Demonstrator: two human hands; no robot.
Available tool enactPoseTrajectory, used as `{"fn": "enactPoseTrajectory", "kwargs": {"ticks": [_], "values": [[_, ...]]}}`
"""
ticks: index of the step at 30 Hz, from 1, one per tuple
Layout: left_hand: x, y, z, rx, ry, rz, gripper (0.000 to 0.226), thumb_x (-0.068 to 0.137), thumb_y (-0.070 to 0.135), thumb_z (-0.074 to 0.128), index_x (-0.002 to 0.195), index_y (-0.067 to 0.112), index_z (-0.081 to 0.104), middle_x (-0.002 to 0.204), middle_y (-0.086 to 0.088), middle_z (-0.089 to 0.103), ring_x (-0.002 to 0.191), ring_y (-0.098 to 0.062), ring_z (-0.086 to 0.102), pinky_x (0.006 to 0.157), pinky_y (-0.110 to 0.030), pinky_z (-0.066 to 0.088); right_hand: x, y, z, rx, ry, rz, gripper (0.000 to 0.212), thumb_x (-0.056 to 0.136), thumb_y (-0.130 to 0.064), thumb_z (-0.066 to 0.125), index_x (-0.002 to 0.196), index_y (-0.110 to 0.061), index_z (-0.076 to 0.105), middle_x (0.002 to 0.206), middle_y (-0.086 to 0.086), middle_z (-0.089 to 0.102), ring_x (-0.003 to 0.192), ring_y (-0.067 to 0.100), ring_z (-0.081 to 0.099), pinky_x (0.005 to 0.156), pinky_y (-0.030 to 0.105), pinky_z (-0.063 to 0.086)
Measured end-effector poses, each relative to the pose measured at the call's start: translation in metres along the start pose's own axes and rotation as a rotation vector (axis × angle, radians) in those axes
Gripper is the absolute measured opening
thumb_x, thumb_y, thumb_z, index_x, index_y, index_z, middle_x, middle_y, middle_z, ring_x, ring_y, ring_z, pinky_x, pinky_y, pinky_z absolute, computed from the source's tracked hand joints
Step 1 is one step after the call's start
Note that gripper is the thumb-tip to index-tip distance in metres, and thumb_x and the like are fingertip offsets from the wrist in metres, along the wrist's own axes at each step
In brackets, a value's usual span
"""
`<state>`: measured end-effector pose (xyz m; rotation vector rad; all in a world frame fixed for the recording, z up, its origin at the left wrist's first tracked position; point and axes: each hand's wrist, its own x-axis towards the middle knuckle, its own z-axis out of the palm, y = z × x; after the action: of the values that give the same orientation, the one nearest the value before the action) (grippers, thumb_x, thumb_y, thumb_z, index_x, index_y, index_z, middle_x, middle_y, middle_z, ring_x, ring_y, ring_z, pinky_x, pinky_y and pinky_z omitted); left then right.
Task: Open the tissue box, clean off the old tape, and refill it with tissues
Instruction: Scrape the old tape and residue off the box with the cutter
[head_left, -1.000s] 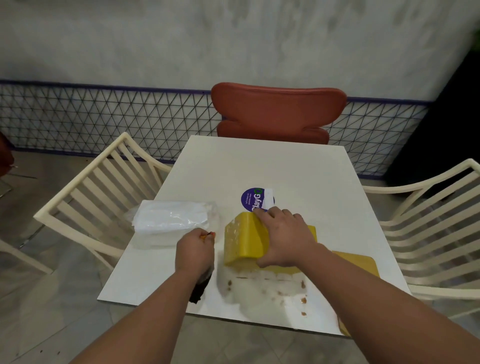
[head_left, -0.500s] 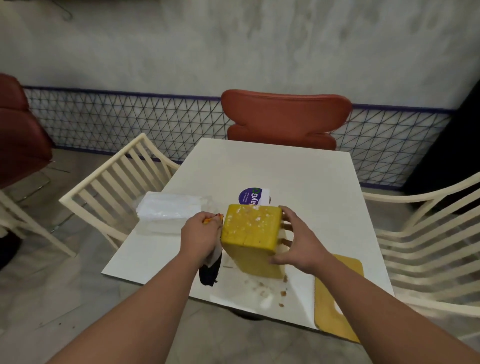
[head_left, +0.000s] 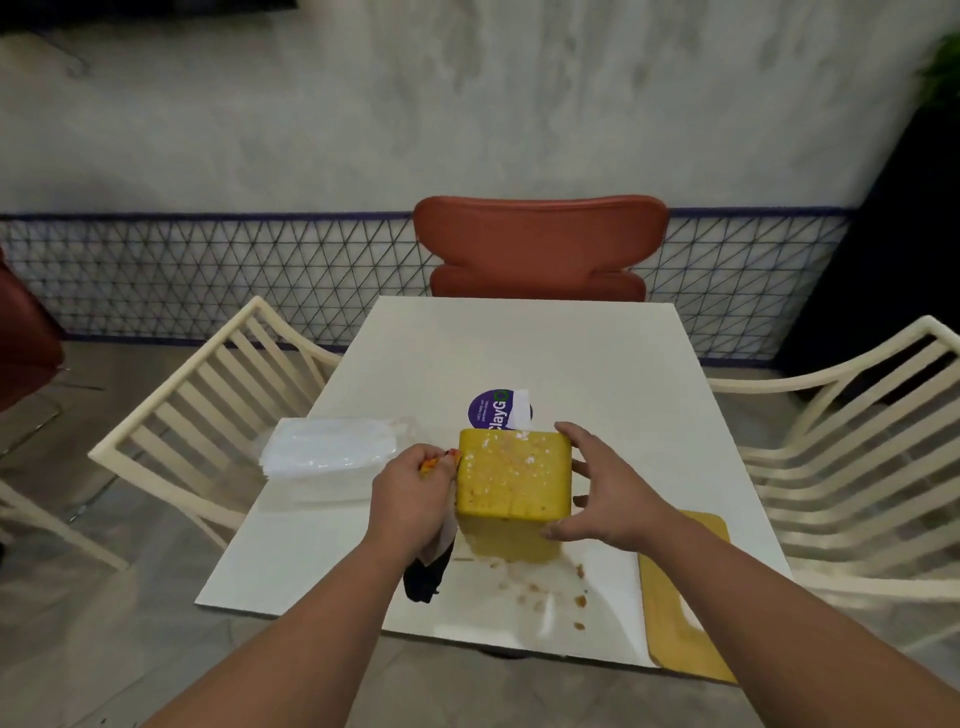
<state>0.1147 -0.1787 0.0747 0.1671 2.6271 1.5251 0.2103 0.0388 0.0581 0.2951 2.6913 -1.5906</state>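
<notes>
A: Right hand (head_left: 597, 496): state?

B: Fingers spread and curved round the right side of the yellow tissue box (head_left: 513, 480), thumb at its lower right corner. It grips the box, which stands tipped up on the white table (head_left: 519, 343), a broad face turned toward the camera. That face is speckled with white and brownish residue.

A: Left hand (head_left: 413, 491)?

B: Curled, pressed against the box's left edge. It pinches a small orange tool (head_left: 430, 464) at the fingertips; tool type cannot be told. A white and black cloth (head_left: 431, 564) hangs from under the same hand, down to the table left of the box's base.

A: Surroundings, referenced to the box?

B: Brown crumbs (head_left: 550, 592) scattered on the table just in front of the box. Yellow flat lid (head_left: 685, 597) to the front right, overhanging the table's near edge. Clear pack of white tissues (head_left: 332, 457) to the left, apart from the box. Purple round sticker (head_left: 491, 409) with a white slip just behind the box. Red chair (head_left: 540, 247) well behind, at the table's far side; cream slatted chairs (head_left: 208, 415) left and right.
</notes>
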Motion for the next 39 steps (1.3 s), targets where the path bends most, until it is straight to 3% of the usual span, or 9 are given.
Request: {"fn": "enactPoseTrajectory", "kwargs": {"ticks": [4,7,11,15,25,34,39], "values": [[0.013,0.009,-0.017,0.134,-0.07,0.115,0.013,0.09,0.037,0.061,0.088,0.028,0.069,0.084,0.012,0.066,0.082,-0.009,0.06,0.066,-0.022,0.045,0.0,-0.006,-0.002,-0.207,0.047,-0.034,0.117,0.046,-0.039,0.094,0.144,-0.036,0.029,0.135,-0.014,0.039,0.123,0.01,0.043,0.1,0.032,0.043],[0.027,0.03,-0.028,0.205,-0.096,0.254,0.016,0.088,0.042,0.063,0.093,0.028,0.069,0.085,0.013,0.066,0.08,-0.008,0.06,0.071,-0.029,0.052,-0.001,-0.008,-0.004,-0.251,0.05,-0.055,0.117,0.044,-0.042,0.094,0.143,-0.031,0.033,0.135,-0.014,0.039,0.124,0.009,0.043,0.1,0.028,0.042],[0.042,0.069,-0.018,0.51,-0.314,0.518,0.023,0.087,0.042,0.063,0.105,0.029,0.069,0.103,0.008,0.066,0.094,-0.014,0.057,0.079,-0.032,0.049,-0.002,-0.008,-0.005,-0.275,0.036,-0.045,0.12,0.045,-0.042,0.093,0.146,-0.031,0.031,0.139,-0.014,0.037,0.126,0.008,0.04,0.095,0.027,0.043],[0.042,0.092,0.01,0.786,-0.482,0.716,0.022,0.088,0.041,0.06,0.107,0.032,0.069,0.108,0.008,0.063,0.099,-0.016,0.055,0.077,-0.031,0.046,-0.002,-0.008,-0.006,-0.3,0.025,-0.048,0.118,0.048,-0.043,0.093,0.147,-0.031,0.029,0.137,-0.013,0.039,0.122,0.009,0.042,0.094,0.022,0.038],[0.052,0.089,0.003,0.942,-0.529,0.672,0.024,0.088,0.039,0.061,0.108,0.032,0.07,0.11,0.006,0.063,0.1,-0.018,0.055,0.08,-0.035,0.052,0.003,-0.009,-0.009,-0.314,0.007,-0.042,0.115,0.048,-0.043,0.092,0.144,-0.036,0.03,0.131,-0.015,0.039,0.115,0.009,0.044,0.089,0.024,0.042],[0.038,0.096,0.031,0.858,-0.495,0.716,0.024,0.091,0.036,0.057,0.108,0.026,0.069,0.107,0.001,0.062,0.1,-0.021,0.056,0.078,-0.032,0.047,0.0,-0.01,-0.008,-0.333,-0.007,-0.041,0.117,0.049,-0.043,0.092,0.147,-0.035,0.027,0.131,-0.017,0.037,0.113,0.01,0.046,0.091,0.027,0.047],[0.048,0.089,0.009,0.921,-0.521,0.661,0.025,0.091,0.036,0.057,0.111,0.026,0.069,0.11,0.001,0.061,0.102,-0.021,0.055,0.083,-0.035,0.05,-0.002,-0.012,-0.01,-0.326,-0.003,-0.036,0.114,0.051,-0.04,0.093,0.144,-0.039,0.027,0.129,-0.017,0.036,0.112,0.01,0.047,0.083,0.024,0.043]]}}
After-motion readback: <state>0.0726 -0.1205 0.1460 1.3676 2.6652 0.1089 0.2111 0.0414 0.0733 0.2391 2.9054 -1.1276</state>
